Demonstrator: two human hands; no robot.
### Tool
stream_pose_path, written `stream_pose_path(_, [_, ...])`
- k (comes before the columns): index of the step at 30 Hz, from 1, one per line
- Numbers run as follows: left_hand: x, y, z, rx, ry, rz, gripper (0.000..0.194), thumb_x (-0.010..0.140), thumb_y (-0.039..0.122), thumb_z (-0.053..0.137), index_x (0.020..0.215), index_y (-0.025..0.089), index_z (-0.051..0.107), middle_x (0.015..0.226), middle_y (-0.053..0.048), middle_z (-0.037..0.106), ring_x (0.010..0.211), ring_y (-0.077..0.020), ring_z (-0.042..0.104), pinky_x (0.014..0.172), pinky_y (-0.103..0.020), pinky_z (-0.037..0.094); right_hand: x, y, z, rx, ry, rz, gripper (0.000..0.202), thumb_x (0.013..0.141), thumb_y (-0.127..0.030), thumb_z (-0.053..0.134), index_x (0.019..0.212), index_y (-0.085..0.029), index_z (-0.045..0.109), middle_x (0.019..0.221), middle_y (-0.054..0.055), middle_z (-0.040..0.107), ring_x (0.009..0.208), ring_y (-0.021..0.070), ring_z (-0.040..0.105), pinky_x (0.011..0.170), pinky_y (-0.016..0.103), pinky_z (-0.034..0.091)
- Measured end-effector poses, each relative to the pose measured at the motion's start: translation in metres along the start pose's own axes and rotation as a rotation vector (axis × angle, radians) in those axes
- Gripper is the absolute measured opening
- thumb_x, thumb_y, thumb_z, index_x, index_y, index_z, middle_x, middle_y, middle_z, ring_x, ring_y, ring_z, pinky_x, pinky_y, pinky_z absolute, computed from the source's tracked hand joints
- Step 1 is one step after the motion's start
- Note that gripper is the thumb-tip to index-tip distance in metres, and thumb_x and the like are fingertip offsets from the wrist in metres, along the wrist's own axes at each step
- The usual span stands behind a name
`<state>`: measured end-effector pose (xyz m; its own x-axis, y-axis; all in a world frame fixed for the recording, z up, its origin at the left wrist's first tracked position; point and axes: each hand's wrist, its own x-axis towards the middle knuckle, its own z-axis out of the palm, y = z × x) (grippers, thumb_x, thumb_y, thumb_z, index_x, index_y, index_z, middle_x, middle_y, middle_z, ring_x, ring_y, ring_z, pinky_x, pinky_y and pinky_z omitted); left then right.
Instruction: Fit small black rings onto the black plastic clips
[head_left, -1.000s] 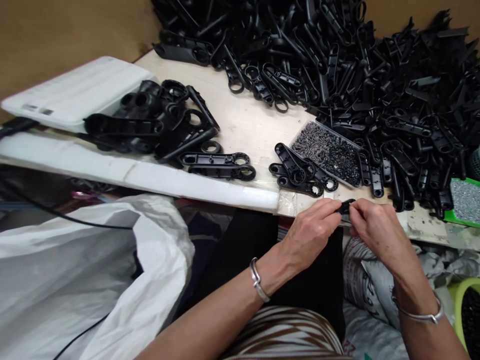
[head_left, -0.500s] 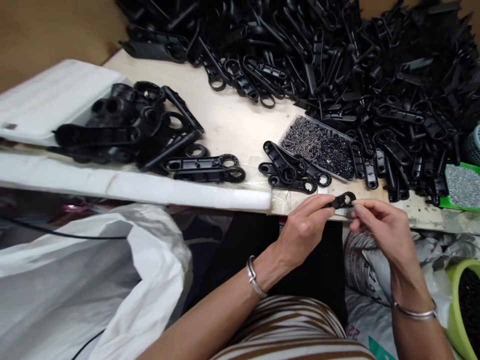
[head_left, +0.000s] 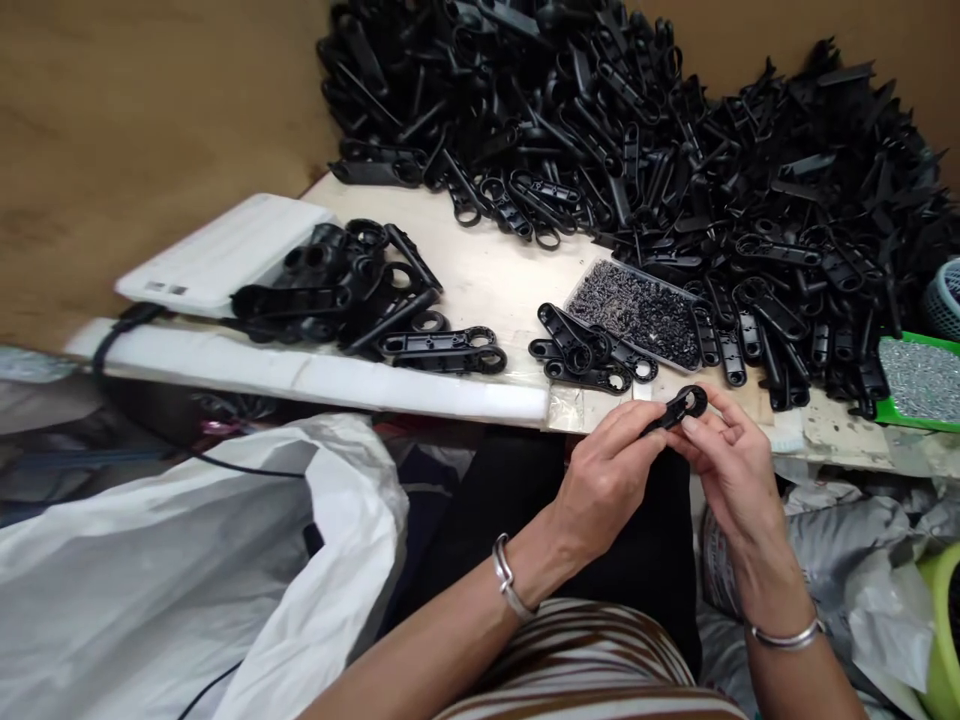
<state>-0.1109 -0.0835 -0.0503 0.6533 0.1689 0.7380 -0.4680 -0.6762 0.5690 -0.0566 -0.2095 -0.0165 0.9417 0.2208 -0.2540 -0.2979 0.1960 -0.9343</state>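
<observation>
A: What is in hand right now?

B: One black plastic arm point(head_left: 679, 408), a flat bar with a ring at its far end. It is held in the air over the near edge of the table point(head_left: 495, 265), at about five o'clock from the clear tray of small black screws point(head_left: 637, 312). The left hand point(head_left: 607, 480) pinches its near end between thumb and fingers; the right hand point(head_left: 731, 465) closes its fingertips on the ringed end from the three o'clock side. Both grips are closed on that same piece.

A: Which step would you call this?

B: I judge it a fitting or checking step on a single piece: the fingers of the right hand work at the ring. Whether a small part is pinched there too, I cannot tell; it is too small to see.

A: And what does the next move call for?

B: As I read it, a steady left pinch so that the bar does not twist, and fine fingertip work at the ring. If a screw is wanted, the tray lies near at eleven o'clock from the hands.

A: What lies around?

B: A few loose arms point(head_left: 585, 355) just beyond the hands at eleven o'clock, a big heap of the same parts point(head_left: 712, 140) at twelve to two o'clock, a smaller stack point(head_left: 352, 290) at ten o'clock, a green tray of silvery bits point(head_left: 919, 380) at three o'clock, and a white bag point(head_left: 187, 570) at eight o'clock.
</observation>
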Motion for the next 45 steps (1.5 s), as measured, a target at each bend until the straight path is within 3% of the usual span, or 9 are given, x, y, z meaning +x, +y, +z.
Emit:
stream_pose_path(7, [0.002,0.007,0.001,-0.057,0.027,-0.009,0.016,0.086,0.002,0.057,0.094,0.016,0.063,0.104,-0.007,0.068,0.101,-0.0148,0.065,0.092,-0.03,0.058,0.001,0.001,0.006,0.021,0.054,-0.004,0.029,0.066,-0.024,0.08,0.089,-0.015,0.066,0.078,0.0,0.065,0.06,0.0098,0.058,0.059,0.02,0.053])
stream_pose_path(15, [0.001,0.009,0.003,-0.017,0.024,-0.024,0.015,0.087,0.002,0.055,0.092,0.013,0.063,0.105,-0.01,0.067,0.099,-0.014,0.066,0.09,-0.024,0.058,-0.003,0.001,0.008,0.031,0.004,-0.051,0.033,0.069,-0.025,0.079,0.099,-0.017,0.067,0.087,0.002,0.068,0.071,0.0132,0.061,0.064,0.021,0.051])
stream_pose_path(19, [0.005,0.012,0.003,-0.097,-0.062,0.004,0.008,0.09,0.015,0.057,0.095,0.015,0.063,0.107,-0.01,0.067,0.1,-0.0166,0.067,0.088,-0.028,0.06,0.005,-0.011,-0.01,-0.136,-0.067,-0.036,0.038,0.069,-0.028,0.077,0.104,-0.016,0.068,0.08,0.002,0.066,0.062,0.0131,0.057,0.057,0.023,0.049])
stream_pose_path(22, [0.01,0.009,-0.008,-0.099,-0.126,0.076,0.017,0.088,0.026,0.063,0.102,0.016,0.063,0.105,-0.01,0.069,0.103,-0.0204,0.066,0.093,-0.036,0.058,0.02,-0.031,-0.035,-0.448,0.033,-0.251,0.045,0.075,-0.03,0.071,0.118,-0.017,0.064,0.085,0.003,0.066,0.067,0.0158,0.06,0.062,0.028,0.052])
stream_pose_path(26, [0.014,-0.005,-0.032,0.099,-0.035,0.053,0.014,0.087,0.013,0.062,0.1,0.017,0.063,0.098,-0.007,0.07,0.094,-0.0183,0.065,0.09,-0.036,0.056,0.055,-0.065,-0.051,-0.977,0.11,-0.586,0.047,0.086,-0.026,0.055,0.132,-0.017,0.056,0.103,0.009,0.068,0.087,0.0224,0.064,0.08,0.04,0.054])
stream_pose_path(31, [0.022,-0.028,-0.058,0.349,0.072,-0.003,0.014,0.087,0.008,0.057,0.095,0.018,0.064,0.093,-0.005,0.069,0.089,-0.0184,0.062,0.085,-0.036,0.053,0.102,-0.079,-0.029,-1.456,0.01,-0.99,0.047,0.089,-0.012,0.039,0.133,-0.016,0.055,0.128,0.013,0.058,0.114,0.0271,0.056,0.098,0.044,0.047])
stream_pose_path(35, [0.028,-0.04,-0.066,0.494,0.024,-0.034,0.016,0.088,0.012,0.057,0.102,0.016,0.063,0.103,-0.009,0.068,0.1,-0.0231,0.06,0.091,-0.041,0.05,0.122,-0.068,-0.016,-1.726,0.035,-1.034,0.044,0.089,-0.009,0.037,0.127,-0.017,0.059,0.128,0.014,0.056,0.106,0.0304,0.057,0.081,0.042,0.053])
stream_pose_path(41, [0.03,-0.042,-0.057,0.536,-0.165,-0.037,0.037,0.082,0.019,0.068,0.118,0.017,0.059,0.129,-0.016,0.059,0.124,-0.0331,0.05,0.099,-0.048,0.04,0.109,-0.062,-0.024,-1.585,0.096,-1.129,0.032,0.094,-0.016,0.042,0.117,-0.02,0.065,0.121,0.013,0.058,0.107,0.0299,0.054,0.089,0.046,0.048])
stream_pose_path(45, [0.031,-0.043,-0.047,0.574,-0.276,-0.056,0.051,0.076,0.018,0.074,0.124,0.019,0.057,0.14,-0.017,0.051,0.133,-0.0386,0.042,0.105,-0.056,0.033,0.08,-0.048,-0.013,-1.514,-0.269,-1.129,0.026,0.094,-0.024,0.052,0.117,-0.02,0.063,0.117,0.012,0.059,0.104,0.0293,0.054,0.09,0.046,0.046])
